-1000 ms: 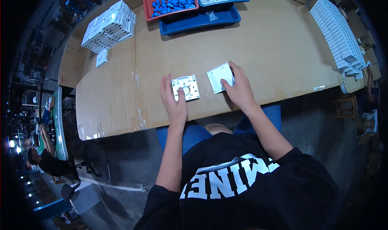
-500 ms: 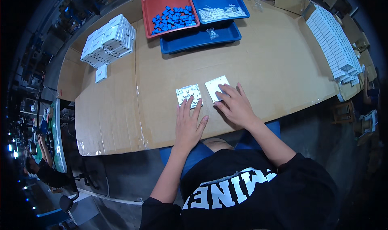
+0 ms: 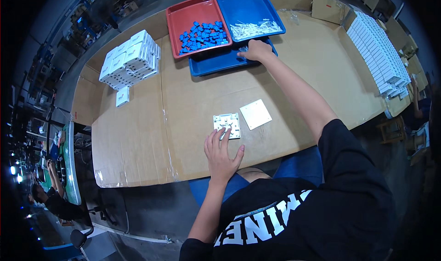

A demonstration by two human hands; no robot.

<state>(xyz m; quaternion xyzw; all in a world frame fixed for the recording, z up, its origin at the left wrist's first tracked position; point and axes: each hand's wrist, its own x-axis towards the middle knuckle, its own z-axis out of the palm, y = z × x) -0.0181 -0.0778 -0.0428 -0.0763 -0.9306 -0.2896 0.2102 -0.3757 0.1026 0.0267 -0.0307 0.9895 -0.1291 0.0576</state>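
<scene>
Our right hand (image 3: 257, 50) has left white cover (image 3: 256, 114) (two o'clock from white base (image 3: 229, 121)) for lower blue tray (image 3: 215, 65); whether fingers pinch clear bag (image 3: 242, 50), we cannot tell. Our left hand (image 3: 222, 159) touches base, fingers spread: work seemingly shifts to tray.

Your table (image 3: 138, 141) shows matt cardboard, the red tray (image 3: 193, 13) glossy plastic, the square plate (image 3: 256, 114) smooth plastic, your shirt (image 3: 358, 192) matt cloth.
</scene>
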